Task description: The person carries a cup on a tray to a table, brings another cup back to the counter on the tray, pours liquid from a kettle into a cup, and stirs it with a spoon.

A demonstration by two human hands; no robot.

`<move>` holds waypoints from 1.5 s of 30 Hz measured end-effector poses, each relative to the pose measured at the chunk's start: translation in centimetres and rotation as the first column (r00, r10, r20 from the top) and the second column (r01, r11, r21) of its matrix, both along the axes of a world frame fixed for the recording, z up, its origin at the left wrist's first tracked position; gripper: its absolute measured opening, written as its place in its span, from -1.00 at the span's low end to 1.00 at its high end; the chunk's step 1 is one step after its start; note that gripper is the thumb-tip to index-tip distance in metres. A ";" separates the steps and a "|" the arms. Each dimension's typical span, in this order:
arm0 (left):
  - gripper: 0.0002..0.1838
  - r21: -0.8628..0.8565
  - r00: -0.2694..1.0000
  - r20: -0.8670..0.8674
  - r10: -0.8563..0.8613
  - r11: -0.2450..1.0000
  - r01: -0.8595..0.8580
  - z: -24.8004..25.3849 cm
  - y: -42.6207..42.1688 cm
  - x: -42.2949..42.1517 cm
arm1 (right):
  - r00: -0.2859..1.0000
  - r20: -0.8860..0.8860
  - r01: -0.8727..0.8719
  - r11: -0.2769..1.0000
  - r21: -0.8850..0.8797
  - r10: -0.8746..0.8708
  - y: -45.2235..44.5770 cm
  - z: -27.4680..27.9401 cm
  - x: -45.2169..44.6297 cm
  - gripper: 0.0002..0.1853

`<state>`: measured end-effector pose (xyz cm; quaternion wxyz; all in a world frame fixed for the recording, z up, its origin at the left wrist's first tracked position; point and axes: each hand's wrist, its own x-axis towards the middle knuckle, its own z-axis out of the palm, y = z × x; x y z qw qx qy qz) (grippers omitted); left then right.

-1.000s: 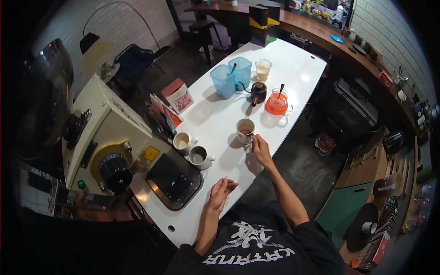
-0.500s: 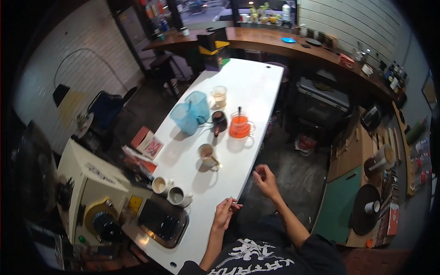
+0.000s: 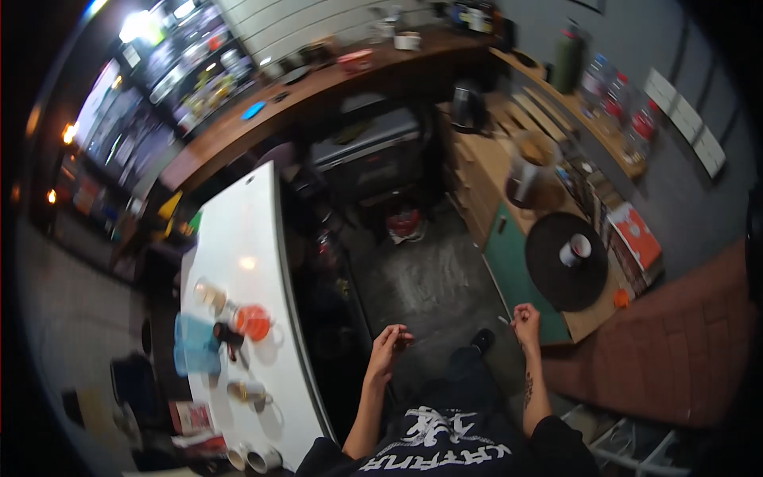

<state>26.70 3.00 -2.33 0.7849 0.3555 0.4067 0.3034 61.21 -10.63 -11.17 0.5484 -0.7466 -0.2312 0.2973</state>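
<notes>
The right hand [image 3: 525,324] hangs in the air in front of the green cabinet door [image 3: 513,266], fingers curled in and thumb drawn near them. A slim pale sliver [image 3: 503,320] shows just beside the fingertips; I cannot tell whether this grip pinches it. The left hand [image 3: 386,351] hovers over the floor, well apart from the right, its fingers bent and close together. Nothing shows clearly in that grip, though something small could be hidden. It is nearest the long edge of the white tabletop [image 3: 230,230], not touching it as far as the view shows.

Nearest the right hand is a round dark tray [image 3: 552,278] on the wooden tabletop [image 3: 582,323], with a white cup [image 3: 570,255] standing on it, mouth showing. The cup looks rigid, smooth and fairly light, probably breakable; no handle is plain to see, so a wrap around its wall seems the safest hold. The tray looks stiff and flat, best taken by opposite rims and kept level.

On the white tabletop, a mug [image 3: 248,391] stands with its handle toward the person's side; that handle gives the surest hold.
</notes>
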 end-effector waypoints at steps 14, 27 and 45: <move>-0.63 -0.002 0.715 -0.256 -0.651 0.740 0.673 -6.7 10.0 35.0 | 0.618 0.638 0.695 0.699 -0.169 -0.460 -9.6 -5.9 15.8 -0.66; -0.29 0.622 0.434 -0.385 -0.814 0.119 0.774 -15.6 18.2 51.5 | 0.379 0.481 0.882 0.152 -0.447 -0.790 -3.2 -4.7 17.8 -0.67; -0.43 0.586 0.305 -0.674 -0.673 -0.236 0.775 -13.9 21.5 54.8 | -0.264 0.328 0.840 -0.383 -0.384 -0.907 6.9 -5.5 7.5 -0.51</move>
